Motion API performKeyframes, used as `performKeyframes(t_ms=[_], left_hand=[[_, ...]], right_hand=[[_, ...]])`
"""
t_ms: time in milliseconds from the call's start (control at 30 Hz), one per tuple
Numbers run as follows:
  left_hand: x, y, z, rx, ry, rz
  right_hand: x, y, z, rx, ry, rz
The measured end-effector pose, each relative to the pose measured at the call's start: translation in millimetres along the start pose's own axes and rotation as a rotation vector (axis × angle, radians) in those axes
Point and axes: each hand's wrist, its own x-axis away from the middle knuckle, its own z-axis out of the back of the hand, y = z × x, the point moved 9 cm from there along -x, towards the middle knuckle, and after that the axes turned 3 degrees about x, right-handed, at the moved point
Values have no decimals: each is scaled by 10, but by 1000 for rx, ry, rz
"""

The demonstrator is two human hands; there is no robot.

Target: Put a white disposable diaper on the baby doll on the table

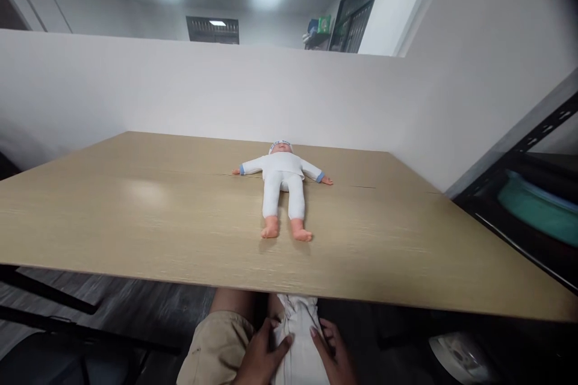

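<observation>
A baby doll (282, 186) in white clothes lies on its back on the wooden table (135, 216), arms spread, feet toward me. Below the table's front edge, in my lap, lies a white cloth (298, 337). My left hand (262, 358) rests on the cloth's left side with fingers spread over it. My right hand (332, 352) presses the cloth's right side. Both hands are well short of the doll and lower than the tabletop.
A white partition wall (180, 90) stands behind the table. A dark metal shelf (524, 192) with a teal object (537, 204) is at the right. Dark table legs (45, 298) and floor show at lower left.
</observation>
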Motion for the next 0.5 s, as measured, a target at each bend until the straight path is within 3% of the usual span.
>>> performKeyframes(t_ms=[167, 300, 367, 500], left_hand=[[27, 171, -266, 454, -165, 73], [415, 376, -283, 556, -228, 120], [710, 632, -186, 532, -223, 60], [1351, 1365, 5, 451, -264, -77]], right_hand=[[-50, -47, -210, -200, -192, -115], [255, -428, -130, -310, -362, -176], [488, -706, 4, -353, -422, -182], [873, -1393, 478, -311, -420, -53]])
